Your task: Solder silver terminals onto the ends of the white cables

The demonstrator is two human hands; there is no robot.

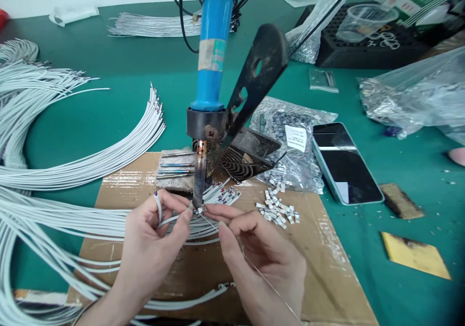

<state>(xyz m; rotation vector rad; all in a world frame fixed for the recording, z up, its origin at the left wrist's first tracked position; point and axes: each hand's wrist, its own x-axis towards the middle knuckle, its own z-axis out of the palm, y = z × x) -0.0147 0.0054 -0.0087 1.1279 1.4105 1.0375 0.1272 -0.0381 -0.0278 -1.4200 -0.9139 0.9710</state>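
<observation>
A blue-handled soldering iron (214,40) is fixed tip-down in a black metal stand (254,74). Just under its tip, my left hand (156,239) pinches the end of a white cable (169,222), and another cable end pokes up between its fingers. A small white-metal connector (201,210) sits at the tip, between my fingertips; whether it is joined to the cable, I cannot tell. My right hand (265,258) is closed on a thin solder wire (267,280) whose end reaches toward the tip. Its index and middle fingers lie close to the connector.
White cable bundles (83,176) curve in from the left. Loose connectors (278,205) lie on the cardboard (319,268), beside a bag of parts (286,117). Rightward are a phone (347,163), a brown sponge (401,201) and a yellow sponge (416,256). A fan (240,156) stands behind the tip.
</observation>
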